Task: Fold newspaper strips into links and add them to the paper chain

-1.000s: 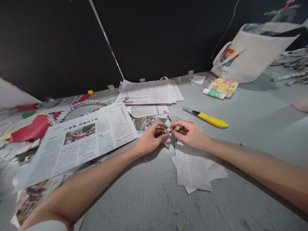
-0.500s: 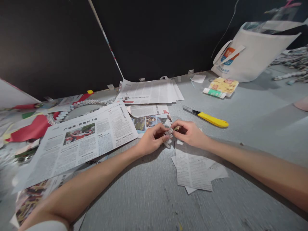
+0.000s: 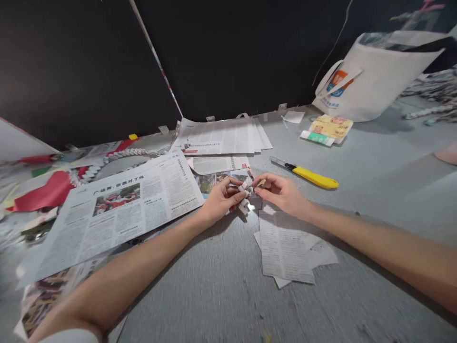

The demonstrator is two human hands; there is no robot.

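Observation:
Between my hands is a short chain of folded newspaper strips (image 3: 243,206), zigzag in shape, its lower end hanging below the fingers. My left hand (image 3: 221,200) pinches it between thumb and fingers. My right hand (image 3: 280,194) is closed at the chain's right side, with a small brownish folded paper piece (image 3: 262,183) between its fingertips. Just under the right hand lie cut newspaper pieces (image 3: 287,247), stacked unevenly on the grey table (image 3: 200,290). Beyond that hand rests a yellow utility knife (image 3: 310,176), its blade end pointing left.
Left of my hands lies a large newspaper sheet (image 3: 124,205), with a longer folded-paper chain (image 3: 134,152) behind it. More newspaper sheets (image 3: 217,136) are stacked by the dark wall. A green-and-white glue stick (image 3: 317,138), a yellow packet (image 3: 330,126) and a white bag (image 3: 374,76) stand back right.
The paper chain has turned between my fingers and more of it shows. My left hand has shifted slightly left, and both hands stay close together.

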